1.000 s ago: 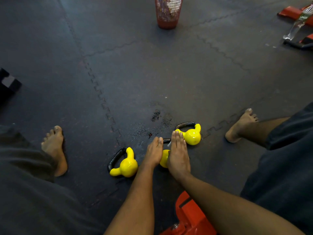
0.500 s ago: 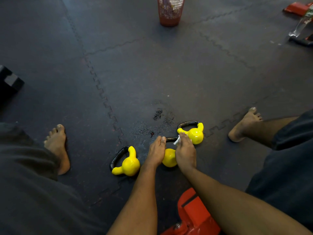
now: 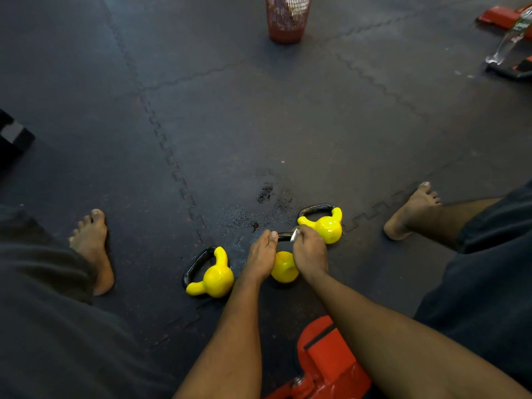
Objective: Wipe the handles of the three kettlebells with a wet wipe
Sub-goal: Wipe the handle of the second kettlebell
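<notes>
Three small yellow kettlebells with black handles lie on the dark floor mat between my feet. The left kettlebell (image 3: 213,276) lies apart from my hands. The right kettlebell (image 3: 328,224) lies just beyond my right hand. On the middle kettlebell (image 3: 283,267) rests my left hand (image 3: 260,259), gripping its left side with the thumb at the black handle (image 3: 283,236). My right hand (image 3: 309,253) is closed on a small white wet wipe (image 3: 294,235) pressed against that handle's right end. Most of the wipe is hidden in the fingers.
A red mesh bin (image 3: 288,17) stands far ahead. Red equipment (image 3: 325,367) sits right under my arms, more red gear and a clear bottle (image 3: 509,38) at the far right. A dark block (image 3: 13,136) lies at the left edge. My bare feet flank the kettlebells; wet spots (image 3: 266,192) mark the mat.
My right hand has curled from flat over the kettlebell into a grip with the wipe at the middle handle's right end. My left hand has stayed in place.
</notes>
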